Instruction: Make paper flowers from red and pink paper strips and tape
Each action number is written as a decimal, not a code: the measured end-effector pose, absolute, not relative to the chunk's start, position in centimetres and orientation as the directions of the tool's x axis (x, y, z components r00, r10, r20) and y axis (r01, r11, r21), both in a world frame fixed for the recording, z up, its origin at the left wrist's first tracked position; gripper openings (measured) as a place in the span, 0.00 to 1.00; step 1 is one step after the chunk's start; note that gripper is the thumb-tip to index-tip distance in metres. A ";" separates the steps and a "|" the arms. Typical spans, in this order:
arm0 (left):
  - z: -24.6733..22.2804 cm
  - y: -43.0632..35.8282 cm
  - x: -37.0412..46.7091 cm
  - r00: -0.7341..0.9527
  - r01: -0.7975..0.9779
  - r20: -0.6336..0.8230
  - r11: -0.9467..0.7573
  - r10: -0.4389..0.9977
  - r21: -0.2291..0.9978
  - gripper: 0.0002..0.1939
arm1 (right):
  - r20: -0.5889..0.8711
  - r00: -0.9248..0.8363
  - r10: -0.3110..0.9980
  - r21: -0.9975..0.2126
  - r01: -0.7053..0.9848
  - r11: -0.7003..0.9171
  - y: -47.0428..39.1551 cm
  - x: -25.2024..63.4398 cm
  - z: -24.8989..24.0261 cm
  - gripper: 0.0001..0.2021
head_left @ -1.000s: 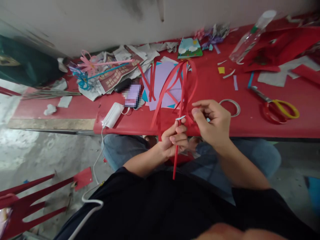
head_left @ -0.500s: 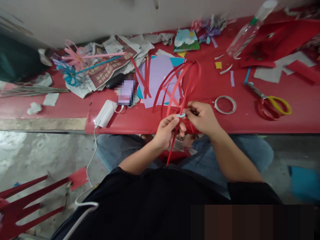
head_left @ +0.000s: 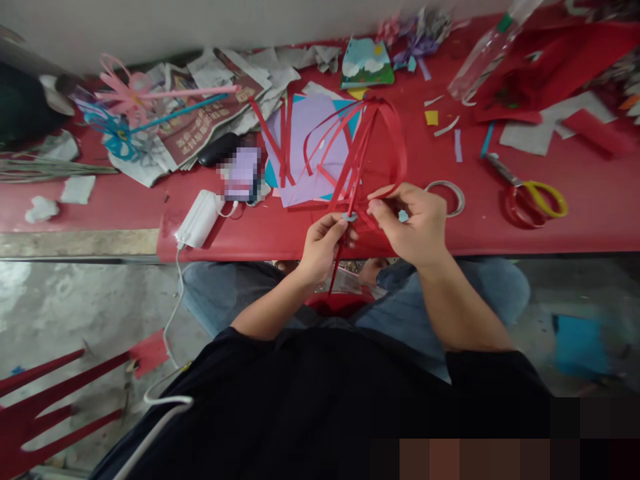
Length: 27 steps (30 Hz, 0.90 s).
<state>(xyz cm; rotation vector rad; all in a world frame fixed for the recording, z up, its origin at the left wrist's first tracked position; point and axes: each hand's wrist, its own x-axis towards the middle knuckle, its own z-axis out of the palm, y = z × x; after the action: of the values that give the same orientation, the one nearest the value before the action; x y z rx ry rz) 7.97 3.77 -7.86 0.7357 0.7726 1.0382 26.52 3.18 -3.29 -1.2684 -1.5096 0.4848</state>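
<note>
- The left hand is closed around a bundle of red paper strips, pinching them where they gather, at the near edge of the red table
- The right hand pinches the same bundle from the other side, thumb and fingers pressed together
- The strips loop up over a purple sheet
- A roll of tape lies just beside the right hand; scissors lie further right
</note>
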 end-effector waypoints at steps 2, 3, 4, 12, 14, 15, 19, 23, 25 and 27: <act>-8.0 3.6 8.1 0.313 -0.466 -0.193 0.327 0.930 0.822 0.18 | 0.470 0.125 0.874 -0.814 0.445 0.374 3.1 26.5 -3.2 0.07; -8.1 3.5 8.2 0.317 -0.469 -0.186 0.324 0.930 0.822 0.18 | 0.481 0.128 0.867 -0.810 0.442 0.384 3.0 26.4 -3.2 0.07; -8.2 3.4 8.2 0.321 -0.468 -0.180 0.321 0.930 0.824 0.18 | 0.496 0.128 0.859 -0.803 0.445 0.397 3.0 26.3 -3.3 0.07; -8.8 3.4 8.4 0.300 -0.471 -0.137 0.272 0.944 0.839 0.20 | 0.584 0.072 0.809 -0.728 0.488 0.482 3.0 25.5 -4.3 0.07; -8.9 3.5 8.5 0.301 -0.469 -0.134 0.269 0.944 0.841 0.20 | 0.594 0.062 0.802 -0.721 0.482 0.498 2.9 25.3 -4.4 0.05; -8.8 3.5 8.5 0.301 -0.469 -0.137 0.271 0.944 0.841 0.20 | 0.598 0.061 0.799 -0.719 0.481 0.502 2.8 25.2 -4.4 0.04; -8.7 3.6 8.4 0.303 -0.480 -0.135 0.274 0.943 0.833 0.19 | 0.579 0.046 0.814 -0.727 0.481 0.490 2.6 25.0 -4.3 0.04; -8.4 3.6 8.2 0.304 -0.493 -0.138 0.279 0.943 0.824 0.18 | 0.543 0.043 0.838 -0.745 0.484 0.458 2.4 24.7 -4.1 0.06; -8.2 3.7 8.1 0.308 -0.487 -0.156 0.297 0.938 0.822 0.17 | 0.523 0.041 0.852 -0.754 0.488 0.439 2.3 24.6 -4.0 0.06; -7.9 3.7 8.0 0.313 -0.484 -0.171 0.312 0.934 0.818 0.16 | 0.507 0.034 0.861 -0.758 0.492 0.427 2.1 24.6 -3.8 0.06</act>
<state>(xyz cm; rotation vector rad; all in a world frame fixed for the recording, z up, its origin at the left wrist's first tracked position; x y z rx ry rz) 7.97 3.68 -7.87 0.7375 0.7360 1.0555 24.57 2.14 -3.85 -1.2124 -1.6147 0.4325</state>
